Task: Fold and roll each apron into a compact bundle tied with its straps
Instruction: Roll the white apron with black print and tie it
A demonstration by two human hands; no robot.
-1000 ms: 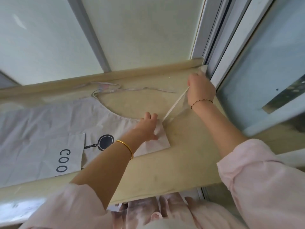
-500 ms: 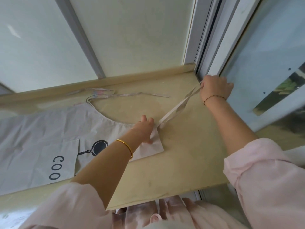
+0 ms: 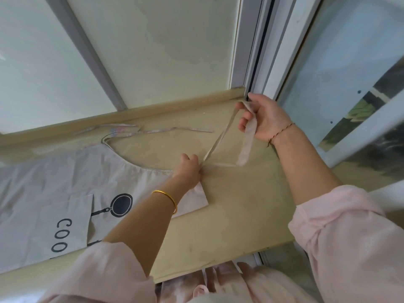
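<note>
Here, a pale apron [image 3: 65,178] is lying flat on the left part of the sill [image 3: 240,211]. It is reaching from near the far edge to the near edge and running out of view on the left. Its print is facing up close to the near edge: a dark pan [image 3: 121,204] and the letters COO [image 3: 62,235].

The left hand [image 3: 189,169] is resting on the apron's right corner, about midway between the sill's far and near edges, with its fingers bending down onto the cloth where the strap [image 3: 248,138] is joined. Whether those fingers are pinching the strap or only pressing on it cannot be told, since only the back of the hand is showing. A gold bangle [image 3: 166,200] is sitting on that wrist.

The right hand [image 3: 264,119] is hovering over the sill's far right corner, just beside the window frame [image 3: 247,51]. It is grasping the strap, which is passing over its curled fingers. One run is rising taut from the apron's corner to the hand. The other is hanging down from the hand to the sill and lying back toward the left hand, so the two are making a loose triangle. A thin cord [image 3: 282,133] is circling this wrist.

A second strap [image 3: 185,129] is lying slack along the far edge, well apart from both hands. Pink sleeves [image 3: 349,237] are covering both upper arms.
</note>
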